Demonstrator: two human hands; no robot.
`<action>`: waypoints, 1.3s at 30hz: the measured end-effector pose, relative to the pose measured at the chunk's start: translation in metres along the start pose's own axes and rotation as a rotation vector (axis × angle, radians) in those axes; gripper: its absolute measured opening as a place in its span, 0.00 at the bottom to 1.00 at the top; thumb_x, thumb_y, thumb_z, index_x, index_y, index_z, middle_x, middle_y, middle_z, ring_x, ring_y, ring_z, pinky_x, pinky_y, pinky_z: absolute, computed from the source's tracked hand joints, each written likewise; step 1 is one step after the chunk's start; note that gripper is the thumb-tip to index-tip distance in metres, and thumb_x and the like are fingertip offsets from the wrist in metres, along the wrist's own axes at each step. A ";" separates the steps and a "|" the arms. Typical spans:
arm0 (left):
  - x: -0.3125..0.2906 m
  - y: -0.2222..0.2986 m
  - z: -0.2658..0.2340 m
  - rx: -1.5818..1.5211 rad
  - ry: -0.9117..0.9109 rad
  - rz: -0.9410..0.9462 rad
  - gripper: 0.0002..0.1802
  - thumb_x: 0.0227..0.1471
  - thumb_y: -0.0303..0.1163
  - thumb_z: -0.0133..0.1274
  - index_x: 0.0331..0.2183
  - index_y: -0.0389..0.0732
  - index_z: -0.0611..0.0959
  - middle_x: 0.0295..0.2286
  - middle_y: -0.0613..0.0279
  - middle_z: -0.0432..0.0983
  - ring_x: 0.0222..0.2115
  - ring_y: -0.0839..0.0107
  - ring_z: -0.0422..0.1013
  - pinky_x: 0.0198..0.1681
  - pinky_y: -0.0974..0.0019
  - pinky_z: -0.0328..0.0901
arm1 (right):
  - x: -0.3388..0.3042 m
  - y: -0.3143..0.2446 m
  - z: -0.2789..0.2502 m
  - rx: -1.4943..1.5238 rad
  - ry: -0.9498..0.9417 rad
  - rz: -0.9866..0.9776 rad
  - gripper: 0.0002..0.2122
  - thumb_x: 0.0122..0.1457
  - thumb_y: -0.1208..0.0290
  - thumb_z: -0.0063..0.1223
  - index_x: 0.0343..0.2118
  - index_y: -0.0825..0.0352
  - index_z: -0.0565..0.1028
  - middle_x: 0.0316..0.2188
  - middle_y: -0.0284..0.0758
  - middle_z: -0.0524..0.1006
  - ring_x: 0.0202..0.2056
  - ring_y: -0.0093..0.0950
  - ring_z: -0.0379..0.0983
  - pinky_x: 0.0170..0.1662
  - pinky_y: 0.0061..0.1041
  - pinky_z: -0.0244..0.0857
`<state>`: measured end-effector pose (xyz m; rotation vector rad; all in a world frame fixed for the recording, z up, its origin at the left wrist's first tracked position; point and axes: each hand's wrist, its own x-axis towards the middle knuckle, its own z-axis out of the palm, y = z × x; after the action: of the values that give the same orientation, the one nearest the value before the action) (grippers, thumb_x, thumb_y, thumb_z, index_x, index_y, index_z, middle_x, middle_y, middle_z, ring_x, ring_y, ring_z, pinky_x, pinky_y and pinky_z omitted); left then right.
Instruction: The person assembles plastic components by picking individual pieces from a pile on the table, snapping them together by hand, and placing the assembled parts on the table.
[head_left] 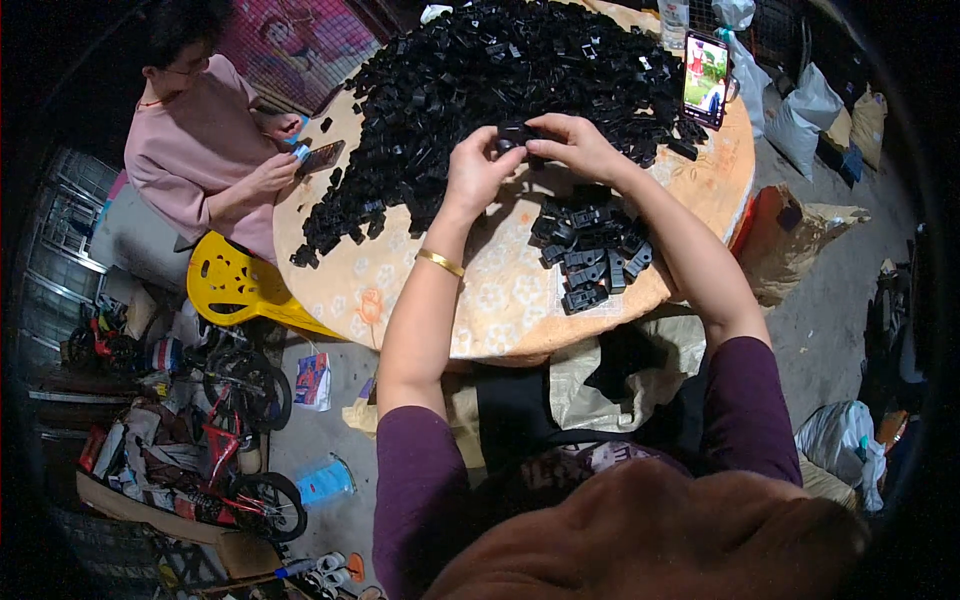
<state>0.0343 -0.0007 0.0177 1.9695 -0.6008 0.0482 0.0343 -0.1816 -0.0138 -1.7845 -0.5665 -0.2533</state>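
Both hands: left hand (476, 172) & right hand (577, 146) fingers pinched shut on one black clip (514, 134), long axis approx. left-right betw. fingertips; pile of clips (500, 80) just beyond.

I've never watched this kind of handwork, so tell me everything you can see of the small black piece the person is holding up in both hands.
The small black piece looks like moulded plastic, dark and slightly glossy, blocky in shape; finer detail is too small to tell. It is held above the round table, pinched between the fingertips of the left hand and the right hand, which meet around it. It sits just in front of the big heap of black parts, and beyond a smaller cluster of similar pieces lying near the table's edge.
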 end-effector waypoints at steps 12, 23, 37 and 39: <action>0.000 -0.008 -0.012 -0.215 -0.058 -0.012 0.12 0.43 0.23 0.53 0.34 0.30 0.75 0.26 0.59 0.75 0.25 0.75 0.72 0.28 0.75 0.67 | -0.010 -0.021 0.004 -0.580 0.017 -0.323 0.13 0.48 0.70 0.52 0.36 0.72 0.70 0.29 0.42 0.71 0.30 0.38 0.69 0.32 0.28 0.64; -0.004 -0.006 -0.004 -0.109 0.071 0.077 0.15 0.41 0.23 0.55 0.35 0.29 0.75 0.24 0.61 0.75 0.24 0.78 0.71 0.27 0.77 0.66 | -0.014 -0.030 0.008 -0.721 0.029 -0.337 0.12 0.46 0.70 0.53 0.32 0.72 0.70 0.28 0.41 0.69 0.27 0.41 0.69 0.29 0.33 0.64; -0.012 0.012 0.010 -0.525 0.037 0.045 0.15 0.46 0.25 0.51 0.39 0.34 0.74 0.28 0.64 0.73 0.26 0.81 0.68 0.28 0.79 0.64 | -0.004 -0.023 0.003 0.137 -0.030 0.017 0.19 0.44 0.71 0.59 0.41 0.71 0.71 0.32 0.37 0.75 0.35 0.22 0.71 0.39 0.22 0.65; -0.014 0.018 0.012 -0.455 0.059 0.075 0.14 0.45 0.23 0.52 0.38 0.34 0.74 0.28 0.63 0.73 0.27 0.80 0.69 0.30 0.78 0.64 | -0.005 -0.023 0.001 0.118 0.003 0.046 0.19 0.44 0.71 0.59 0.40 0.71 0.72 0.31 0.36 0.76 0.34 0.22 0.71 0.39 0.22 0.65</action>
<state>0.0114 -0.0113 0.0226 1.5007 -0.5880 0.0145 0.0185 -0.1776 0.0037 -1.6810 -0.5270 -0.1870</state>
